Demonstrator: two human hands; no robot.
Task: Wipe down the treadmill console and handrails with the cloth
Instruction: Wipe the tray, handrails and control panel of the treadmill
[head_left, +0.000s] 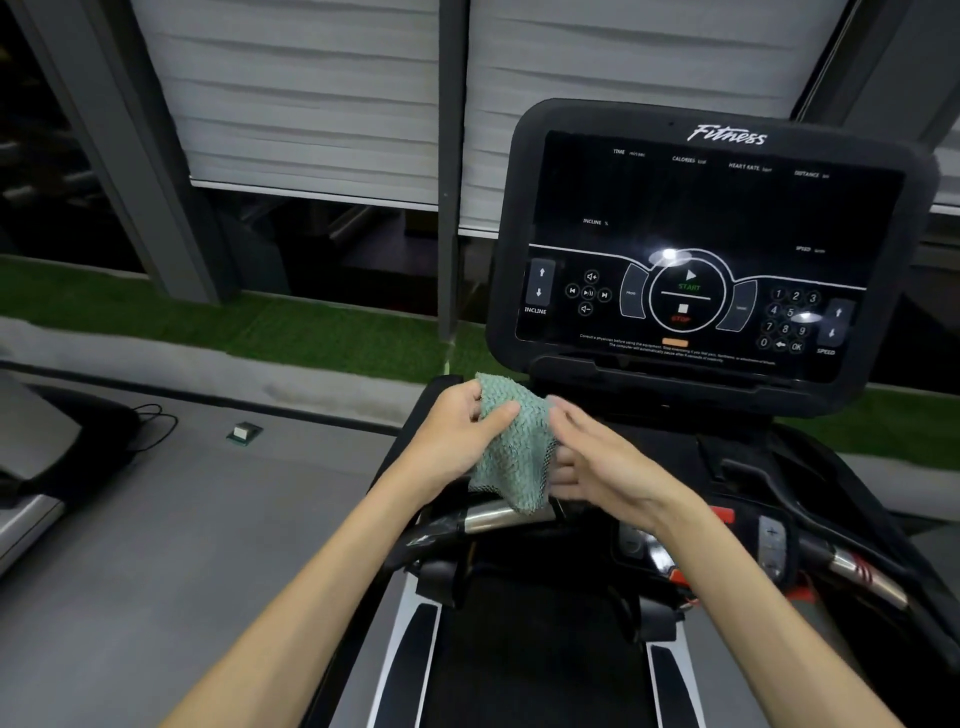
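Note:
A green knitted cloth (511, 449) hangs between my two hands, just below the treadmill console (711, 249). My left hand (457, 439) grips its upper left part, thumb across the front. My right hand (602, 462) touches the cloth's right edge; its fingers look blurred and partly tucked behind the fabric. The console is black with a dark screen and lit button markings. Below the cloth runs a chrome and black handrail grip (493, 517). Another handrail (852, 566) with chrome sensor sections lies at the right.
The treadmill belt (535, 649) stretches below my arms. Grey floor (208, 519) lies to the left, with a small box (244, 432) and a black cable (153, 423). A neighbouring machine's edge (31, 467) is at far left. Blinds and green turf are behind.

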